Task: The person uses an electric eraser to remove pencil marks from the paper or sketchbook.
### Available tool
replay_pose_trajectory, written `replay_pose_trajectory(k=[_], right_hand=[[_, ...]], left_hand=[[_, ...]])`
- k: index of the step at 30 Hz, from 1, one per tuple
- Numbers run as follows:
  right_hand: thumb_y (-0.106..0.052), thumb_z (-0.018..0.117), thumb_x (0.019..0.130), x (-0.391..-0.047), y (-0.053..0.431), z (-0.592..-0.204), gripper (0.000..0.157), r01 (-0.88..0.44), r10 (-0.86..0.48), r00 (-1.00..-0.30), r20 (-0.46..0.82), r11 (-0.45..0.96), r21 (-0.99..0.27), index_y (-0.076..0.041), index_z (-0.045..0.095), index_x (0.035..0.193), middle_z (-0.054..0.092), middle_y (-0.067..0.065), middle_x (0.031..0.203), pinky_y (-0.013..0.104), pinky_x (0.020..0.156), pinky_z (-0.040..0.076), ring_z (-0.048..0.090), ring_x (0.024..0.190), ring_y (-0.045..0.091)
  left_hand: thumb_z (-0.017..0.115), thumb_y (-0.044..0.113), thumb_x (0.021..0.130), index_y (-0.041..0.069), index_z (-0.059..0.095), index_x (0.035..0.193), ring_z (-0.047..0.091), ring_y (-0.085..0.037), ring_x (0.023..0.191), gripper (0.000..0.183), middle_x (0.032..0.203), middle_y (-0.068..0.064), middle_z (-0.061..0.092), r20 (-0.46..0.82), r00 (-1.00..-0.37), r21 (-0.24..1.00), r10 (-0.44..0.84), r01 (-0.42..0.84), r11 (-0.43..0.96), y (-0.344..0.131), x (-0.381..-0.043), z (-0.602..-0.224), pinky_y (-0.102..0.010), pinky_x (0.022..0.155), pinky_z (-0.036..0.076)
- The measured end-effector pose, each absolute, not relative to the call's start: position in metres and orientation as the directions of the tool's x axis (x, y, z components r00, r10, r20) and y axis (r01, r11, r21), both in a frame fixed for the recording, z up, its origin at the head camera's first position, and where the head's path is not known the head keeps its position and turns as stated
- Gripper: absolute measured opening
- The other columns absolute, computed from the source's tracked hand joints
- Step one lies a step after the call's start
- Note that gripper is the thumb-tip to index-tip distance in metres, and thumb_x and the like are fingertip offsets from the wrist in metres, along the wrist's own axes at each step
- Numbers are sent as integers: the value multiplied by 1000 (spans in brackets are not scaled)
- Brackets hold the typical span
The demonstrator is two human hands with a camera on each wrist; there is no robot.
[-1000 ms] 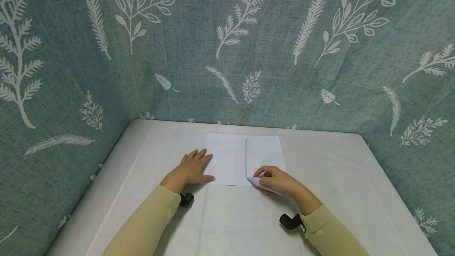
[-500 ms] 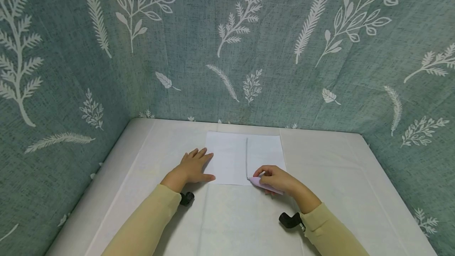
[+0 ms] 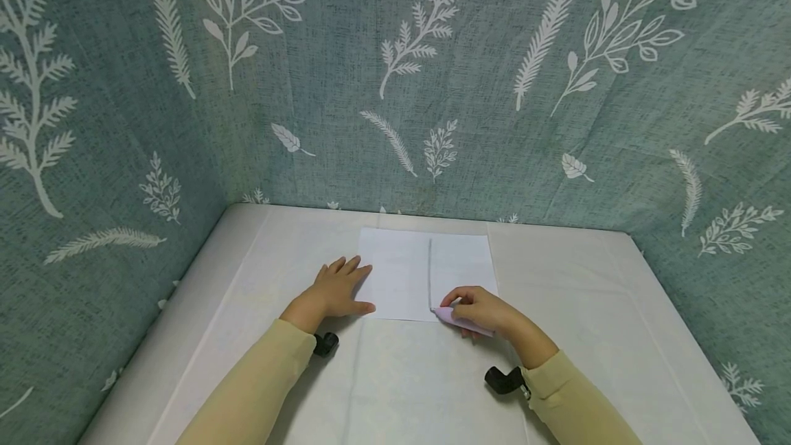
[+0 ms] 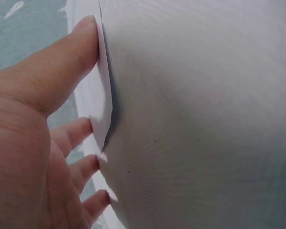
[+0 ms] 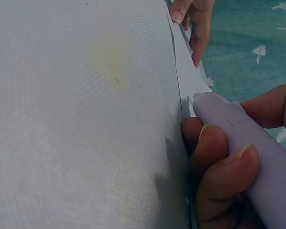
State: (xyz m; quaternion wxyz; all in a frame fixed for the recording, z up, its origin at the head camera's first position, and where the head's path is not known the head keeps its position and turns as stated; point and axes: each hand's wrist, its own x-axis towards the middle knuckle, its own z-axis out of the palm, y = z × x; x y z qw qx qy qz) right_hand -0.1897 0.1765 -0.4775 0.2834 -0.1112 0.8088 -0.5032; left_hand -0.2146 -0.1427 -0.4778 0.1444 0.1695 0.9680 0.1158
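A white sheet of paper (image 3: 395,273) lies on the white-covered table, with a straight grey line (image 3: 430,266) running down it from near its far edge toward its near edge. My left hand (image 3: 336,294) rests with spread fingers on the sheet's left edge, thumb at the near left corner. Between the thumb and fingers of my right hand (image 3: 482,311) I grip a thick lilac pen-shaped tool (image 5: 238,129). Its tapered tip meets the paper at the line's near end. What kind of tip it has is too small to tell.
The white cloth (image 3: 556,280) covers the table, faintly creased. Behind and on both sides hangs a green curtain (image 3: 334,88) with white leaf prints. A black wrist-camera mount (image 3: 505,381) sticks out from the right sleeve, another (image 3: 325,344) from the left.
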Motion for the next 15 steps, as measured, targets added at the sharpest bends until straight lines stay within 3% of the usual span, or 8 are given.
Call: replay_pose_trajectory(k=[15], right_hand=[[-10,55,87,-193,177,-476,21,126,-476,-796,-374,475,-871,-9,64,106,55,14,82,30,42,45,56,52,21]], left_hand=[[63,60,76,21,29,146,8,-38,138,87,153,-9,15,-238,-898,292,369,296,909,-143,-214,-475,-60,106,8]])
